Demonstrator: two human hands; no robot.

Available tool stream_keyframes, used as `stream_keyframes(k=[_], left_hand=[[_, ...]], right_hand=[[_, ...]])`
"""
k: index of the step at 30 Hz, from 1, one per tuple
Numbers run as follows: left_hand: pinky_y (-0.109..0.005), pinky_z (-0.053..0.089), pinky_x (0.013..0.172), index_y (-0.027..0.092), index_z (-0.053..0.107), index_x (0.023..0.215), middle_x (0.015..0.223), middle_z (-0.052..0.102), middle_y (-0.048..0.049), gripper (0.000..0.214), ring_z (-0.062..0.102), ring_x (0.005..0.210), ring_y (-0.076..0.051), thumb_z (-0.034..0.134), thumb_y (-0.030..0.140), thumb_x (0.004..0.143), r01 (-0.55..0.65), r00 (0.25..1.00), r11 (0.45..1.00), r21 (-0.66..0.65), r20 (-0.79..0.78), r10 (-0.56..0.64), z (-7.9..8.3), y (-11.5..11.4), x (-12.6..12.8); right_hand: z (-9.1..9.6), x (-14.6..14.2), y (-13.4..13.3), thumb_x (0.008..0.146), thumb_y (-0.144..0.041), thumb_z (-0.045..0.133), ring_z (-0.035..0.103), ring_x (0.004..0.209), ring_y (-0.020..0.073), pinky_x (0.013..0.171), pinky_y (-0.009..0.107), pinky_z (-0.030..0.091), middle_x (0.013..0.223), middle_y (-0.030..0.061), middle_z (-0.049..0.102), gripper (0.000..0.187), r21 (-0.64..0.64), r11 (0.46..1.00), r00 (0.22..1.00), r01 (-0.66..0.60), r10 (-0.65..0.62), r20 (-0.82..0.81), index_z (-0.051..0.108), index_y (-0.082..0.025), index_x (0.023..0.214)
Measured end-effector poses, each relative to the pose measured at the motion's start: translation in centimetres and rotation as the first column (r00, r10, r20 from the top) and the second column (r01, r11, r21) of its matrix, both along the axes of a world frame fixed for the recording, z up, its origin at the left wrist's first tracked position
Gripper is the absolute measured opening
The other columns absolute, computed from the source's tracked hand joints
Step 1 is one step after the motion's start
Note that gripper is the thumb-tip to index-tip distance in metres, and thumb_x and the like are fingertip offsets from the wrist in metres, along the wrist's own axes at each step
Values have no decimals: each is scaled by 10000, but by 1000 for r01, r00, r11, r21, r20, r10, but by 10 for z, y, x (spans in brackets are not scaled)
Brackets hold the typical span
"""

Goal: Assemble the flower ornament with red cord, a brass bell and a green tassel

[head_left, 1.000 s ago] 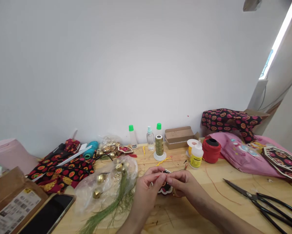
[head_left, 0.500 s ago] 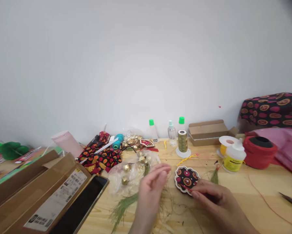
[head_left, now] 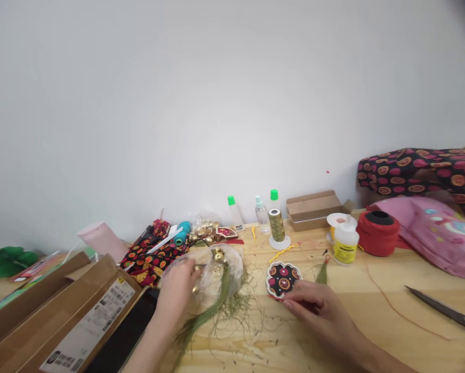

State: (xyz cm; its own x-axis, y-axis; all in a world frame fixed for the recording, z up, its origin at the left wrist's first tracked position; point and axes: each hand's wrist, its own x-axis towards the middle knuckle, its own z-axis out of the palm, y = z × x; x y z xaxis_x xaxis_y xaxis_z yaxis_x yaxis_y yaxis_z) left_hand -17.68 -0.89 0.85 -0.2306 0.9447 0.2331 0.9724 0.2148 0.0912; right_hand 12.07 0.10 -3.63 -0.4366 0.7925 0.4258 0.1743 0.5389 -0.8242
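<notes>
My left hand [head_left: 179, 286] is at the near left side of a clear plastic bag [head_left: 234, 255] with gold bells [head_left: 218, 255]. Its fingers are curled in, and what they hold, if anything, is hidden. A scalloped ornament [head_left: 284, 278] with pale edging and dark patterned fabric is at the tips of my right hand [head_left: 314, 305]. Thumb and forefinger pinch a red cord [head_left: 275, 298] at the ornament's lower edge. A yellow braided cord [head_left: 284, 253] extends from its top. Green tassel threads [head_left: 207, 313] spread over the bag and table between my hands.
Behind stand a green thread spool [head_left: 276, 226], clear bottles [head_left: 262, 215] and a small carton [head_left: 314, 210]. Rightward are a glue bottle [head_left: 346, 242], red ribbon roll [head_left: 378, 234], small tassel [head_left: 323, 272] and scissors [head_left: 442, 306]. A cardboard box [head_left: 61, 316] and phone [head_left: 119, 331] lie left.
My left hand has moved left, from beside the ornament to the bag of bells. My right hand still pinches at the ornament's lower edge. The view has shifted to the right.
</notes>
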Motion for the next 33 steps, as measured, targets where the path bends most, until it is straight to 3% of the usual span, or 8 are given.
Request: stream_keyframes(k=[8,11,12,14,16,19,26,33], left_hand=[[-283,378,592,166,599,583,631,647,-71,114,602,677,-251,553,228,667,-56,993,998,-38,104,60,14,2,-7],[-246,410,581,163,630,682,642,655,-32,203,604,642,-195,554,350,706,-54,945,999,11,324,47,29,-12,1],[-235,428,590,150,639,701,647,656,-29,210,603,649,-184,601,354,676,-77,835,995,62,549,30,32,-16,9],[-217,464,633,140,641,690,687,661,-20,216,603,664,-154,702,323,592,-93,417,987,133,905,-83,32,-20,32],[-219,496,626,136,649,754,751,671,-37,259,617,655,-143,756,238,541,4,-19,996,84,996,-84,25,-18,62],[-226,522,630,148,615,939,779,672,-62,270,637,669,-138,662,138,674,145,-373,989,31,927,25,9,-7,103],[-171,538,562,55,576,939,791,665,-127,216,650,652,-130,379,76,854,206,-610,975,-87,768,197,-21,13,132],[-219,555,627,48,591,840,783,671,-125,160,653,678,-146,434,79,836,163,-654,971,-177,717,241,-35,10,135]], right_hand=[[4,2,2,782,-258,508,431,480,101,451,205,310,502,8,512,268,87,995,997,37,-32,-68,641,-146,578],[5,3,3,780,-247,511,434,478,97,455,202,314,502,6,513,248,108,993,997,40,-33,-66,648,-149,598],[6,4,3,780,-243,512,434,478,97,456,202,314,504,6,512,241,114,993,997,44,-37,-64,652,-150,607],[7,6,5,778,-232,513,434,479,96,457,203,314,512,7,515,224,123,991,997,58,-51,-59,659,-149,630],[8,9,7,772,-215,516,431,476,91,456,202,313,524,8,525,205,126,989,996,79,-73,-52,661,-147,645],[9,12,9,754,-190,518,432,481,90,463,201,317,523,4,528,192,148,978,989,147,-142,-46,648,-147,620],[11,12,12,720,-177,522,439,497,96,530,227,333,485,-16,509,187,270,922,961,277,-267,-71,590,-157,547],[6,8,12,727,-173,510,430,485,90,532,226,318,480,-23,498,199,248,938,970,242,-238,-48,582,-157,543]])
